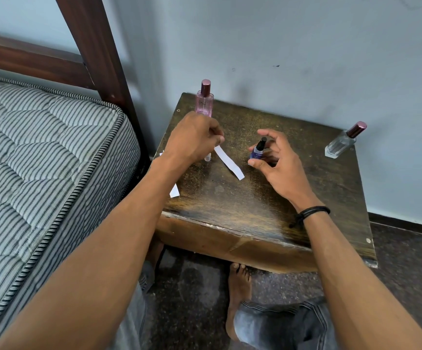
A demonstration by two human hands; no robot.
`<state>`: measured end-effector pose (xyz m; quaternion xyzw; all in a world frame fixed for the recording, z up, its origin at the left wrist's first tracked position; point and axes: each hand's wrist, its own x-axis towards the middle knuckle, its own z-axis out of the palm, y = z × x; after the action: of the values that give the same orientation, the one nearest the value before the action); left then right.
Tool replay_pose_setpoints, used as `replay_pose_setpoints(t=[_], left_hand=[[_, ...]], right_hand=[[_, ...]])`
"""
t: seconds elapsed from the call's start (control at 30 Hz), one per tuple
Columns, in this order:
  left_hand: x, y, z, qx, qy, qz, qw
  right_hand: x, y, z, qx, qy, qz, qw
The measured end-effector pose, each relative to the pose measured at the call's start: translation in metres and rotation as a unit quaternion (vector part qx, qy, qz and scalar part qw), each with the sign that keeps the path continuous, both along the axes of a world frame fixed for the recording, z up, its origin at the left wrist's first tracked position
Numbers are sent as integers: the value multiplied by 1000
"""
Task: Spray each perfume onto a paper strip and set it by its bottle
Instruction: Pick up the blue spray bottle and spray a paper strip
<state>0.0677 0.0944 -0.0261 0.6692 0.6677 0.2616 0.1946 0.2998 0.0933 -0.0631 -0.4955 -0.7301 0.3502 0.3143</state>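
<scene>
My left hand pinches one end of a white paper strip, which slants down to the right over the wooden table. My right hand grips a small blue perfume bottle with a black sprayer, its nozzle turned toward the strip. A pink perfume bottle with a maroon cap stands at the table's back left. A clear bottle with a maroon cap stands at the back right. A small clear object shows under my left hand.
More white paper pieces lie at the table's left edge, partly under my left forearm. A striped mattress and dark wooden bed frame stand close on the left. The wall runs right behind the table. My bare foot is under the table's front.
</scene>
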Motion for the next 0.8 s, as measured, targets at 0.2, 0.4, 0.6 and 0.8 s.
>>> replay_pose_setpoints(t=[0.2,0.4,0.6,0.8], left_hand=[[-18,-1,12,-58,-20,-100,993],[-26,-3,16,-128,21,-178,976],[-24,-3,12,-134,37,-184,973],[-18,-4,14,-114,-6,-168,979]], right_hand=[[2,3,1,-14,9,7,1000],[3,6,3,-22,14,4,1000],[3,5,4,-21,21,-1,1000],[4,6,3,-23,9,4,1000]])
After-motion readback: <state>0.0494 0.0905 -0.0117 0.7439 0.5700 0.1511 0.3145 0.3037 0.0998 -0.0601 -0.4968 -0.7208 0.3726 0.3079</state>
